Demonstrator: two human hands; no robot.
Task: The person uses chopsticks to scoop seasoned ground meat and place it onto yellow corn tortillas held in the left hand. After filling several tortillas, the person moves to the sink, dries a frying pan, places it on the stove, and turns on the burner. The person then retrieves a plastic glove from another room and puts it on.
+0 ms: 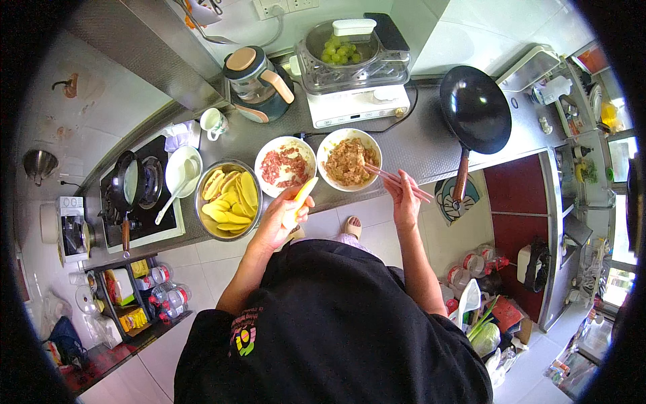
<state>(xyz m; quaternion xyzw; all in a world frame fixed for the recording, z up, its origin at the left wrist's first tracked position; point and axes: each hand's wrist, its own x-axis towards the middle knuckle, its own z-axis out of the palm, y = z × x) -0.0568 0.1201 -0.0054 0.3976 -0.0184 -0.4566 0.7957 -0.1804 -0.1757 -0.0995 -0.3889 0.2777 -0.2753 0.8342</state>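
Note:
My left hand point(282, 219) pinches a pale yellow slice point(307, 188) upright, just below a white bowl point(291, 142) of reddish minced meat point(277, 167). A pair of chopsticks point(418, 193) is in my right hand point(405, 200); their tips reach into another white bowl point(346, 188), touching brownish minced filling point(345, 161). Left of the two white bowls stands a metal bowl point(199, 210) heaped with similar yellow slices point(231, 200). What the slice in my left hand is cannot be made out for sure.
A kettle point(249, 84), a mug point(214, 123) and a steamer point(353, 64) with green grapes stand at the counter's back. On the right sits a black wok point(476, 108). A white bowl with ladle point(176, 192) and a pan point(126, 180) are by the stove on the left.

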